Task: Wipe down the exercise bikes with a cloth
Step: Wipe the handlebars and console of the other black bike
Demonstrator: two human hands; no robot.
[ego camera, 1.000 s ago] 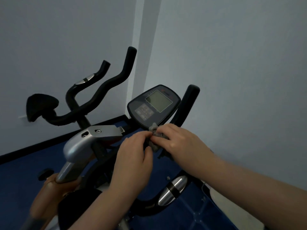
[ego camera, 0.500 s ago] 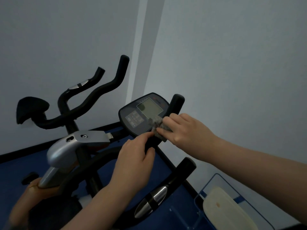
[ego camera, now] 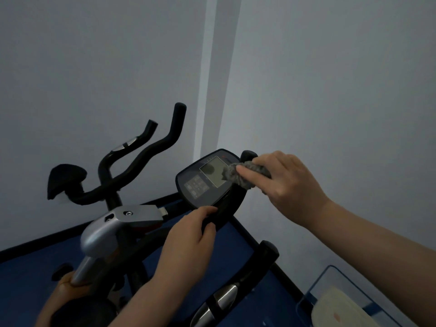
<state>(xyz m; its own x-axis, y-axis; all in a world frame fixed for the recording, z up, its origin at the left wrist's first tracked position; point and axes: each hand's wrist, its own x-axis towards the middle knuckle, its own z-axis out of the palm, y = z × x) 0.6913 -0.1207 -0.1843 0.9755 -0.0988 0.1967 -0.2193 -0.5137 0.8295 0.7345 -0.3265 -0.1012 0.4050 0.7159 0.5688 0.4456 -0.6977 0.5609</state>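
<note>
At the bottom right corner, nearest the viewer, a clear plastic bin (ego camera: 330, 282) with a cream-coloured lid (ego camera: 339, 310) sits on the blue floor (ego camera: 21, 286), close against the grey wall (ego camera: 342, 90). Beside it the near exercise bike's black handlebar (ego camera: 264, 258) ends in a rounded grip with a chrome sensor strip (ego camera: 224, 297) lower down.

The left hand (ego camera: 188, 246) grips the black bar just under the console (ego camera: 207, 178), its fingers curled round it. The right hand (ego camera: 280, 178) pinches a bunched grey cloth (ego camera: 238, 175) between thumb and fingers and presses it against the right edge of the console's display screen (ego camera: 212, 171). The cloth is crumpled, fuzzy and dark grey, covering part of the screen's right side; the keypad to the left of the screen is uncovered. Behind the hand, the tip of a second black grip (ego camera: 247, 155) shows just beside the wall, leaving little room on that side.

To the left stands another exercise bike (ego camera: 103, 230) with a silver-grey frame housing, curved black handlebars (ego camera: 141, 156) and a black saddle (ego camera: 66, 178). It lies well apart from the console, with open floor between. Beyond both, the two walls meet in a pale corner (ego camera: 207, 90) edged by a black skirting strip (ego camera: 42, 246).
</note>
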